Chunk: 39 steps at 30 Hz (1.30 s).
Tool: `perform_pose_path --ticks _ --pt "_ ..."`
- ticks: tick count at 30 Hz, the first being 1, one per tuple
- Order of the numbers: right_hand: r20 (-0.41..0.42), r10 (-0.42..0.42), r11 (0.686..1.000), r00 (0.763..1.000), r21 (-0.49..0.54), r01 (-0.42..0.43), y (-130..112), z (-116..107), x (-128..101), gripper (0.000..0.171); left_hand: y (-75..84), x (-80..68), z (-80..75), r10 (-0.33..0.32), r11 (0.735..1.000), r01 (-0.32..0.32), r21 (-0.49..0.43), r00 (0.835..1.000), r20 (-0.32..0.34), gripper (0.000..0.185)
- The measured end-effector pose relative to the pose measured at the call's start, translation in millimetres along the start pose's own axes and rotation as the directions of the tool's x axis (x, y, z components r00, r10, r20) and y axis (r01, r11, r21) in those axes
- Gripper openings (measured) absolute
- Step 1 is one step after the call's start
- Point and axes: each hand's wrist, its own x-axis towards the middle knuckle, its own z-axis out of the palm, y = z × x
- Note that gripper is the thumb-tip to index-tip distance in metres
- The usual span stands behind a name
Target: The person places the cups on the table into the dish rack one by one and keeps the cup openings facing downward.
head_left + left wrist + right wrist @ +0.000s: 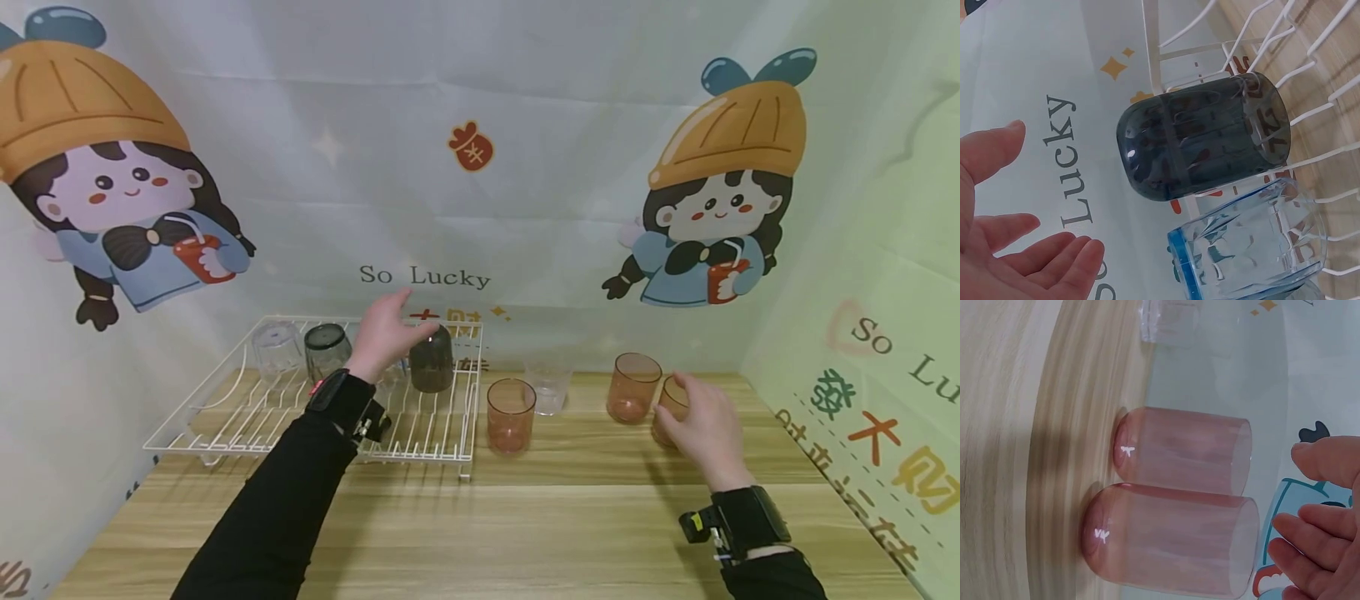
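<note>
- The left hand (384,333) is up over the white wire rack (225,417). Its fingers (1035,262) are spread out and hold nothing.
- A dark cup (431,358) stands upside down in the rack, just beside those fingers. In the left wrist view there is a small gap between fingers and cup, so they are not touching.
- A blue-rimmed clear cup (1247,240) sits right next to the dark cup. Two more upside-down cups stand at the far left of the rack.
- The right hand (701,429) is low over the tabletop (525,517). Its fingers (1310,531) are loosely open, with no grip on anything.
- A pink cup (1169,540) stands just in front of those fingers, rim side closest to them. They look very near, but I cannot tell if they touch.
- A second pink cup (1182,450) stands close beside it, and a third one (511,415) and a clear cup (548,387) stand nearer the rack.
- To do this well, I think the right fingers should wrap round the near pink cup only, slowly, so the one beside it does not get bumped.
- The left hand should lift away gently so the dark cup stays standing.
</note>
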Motion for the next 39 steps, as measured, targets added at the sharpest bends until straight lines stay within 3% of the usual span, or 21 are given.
perform_pose_path --ticks 5,6,12,13,23,29,33,36,39 --pt "0.006 0.008 1.000 1.000 -0.028 -0.007 3.8 1.7 -0.1 0.054 -0.1 -3.6 -3.4 -0.008 0.999 0.009 -0.041 1.000 0.004 0.078" --pt "0.009 0.008 1.000 1.000 -0.030 -0.008 4.4 2.1 0.1 0.054 -8.3 -0.5 0.4 0.008 0.999 -0.008 -0.044 1.000 -0.007 0.080" --pt "0.015 0.006 0.999 1.000 -0.040 -0.005 7.0 3.9 0.5 0.053 -2.3 -5.1 -4.8 -0.002 1.000 0.002 -0.030 1.000 0.004 0.080" --pt "0.010 0.003 0.999 1.000 -0.042 -0.002 7.8 4.5 0.3 0.053 6.9 -9.4 -9.9 -0.019 0.999 0.019 -0.026 1.000 0.019 0.078" --pt "-0.005 -0.029 0.997 1.000 -0.066 0.029 11.2 9.3 -0.7 0.051 4.9 -12.9 -11.4 0.015 1.000 -0.015 -0.013 1.000 0.011 0.081" --pt "-0.003 -0.043 0.996 0.999 -0.080 0.042 12.8 11.1 0.6 0.048 2.0 -11.9 -11.6 -0.010 1.000 0.010 -0.018 0.999 0.035 0.084" --pt "0.008 -0.042 0.995 0.999 -0.092 0.042 14.0 12.5 1.5 0.047 -45.2 20.7 11.7 0.002 1.000 -0.002 0.015 1.000 0.011 0.089" --pt "0.012 -0.041 0.995 0.999 -0.094 0.042 14.9 13.6 1.9 0.046 -89.3 50.1 35.0 0.023 0.995 -0.019 0.099 0.999 -0.041 0.091" --pt "0.020 -0.038 0.995 0.999 -0.091 0.039 15.5 14.6 2.2 0.045 -105.8 60.7 44.2 0.043 0.990 -0.034 0.137 0.997 -0.065 0.089"
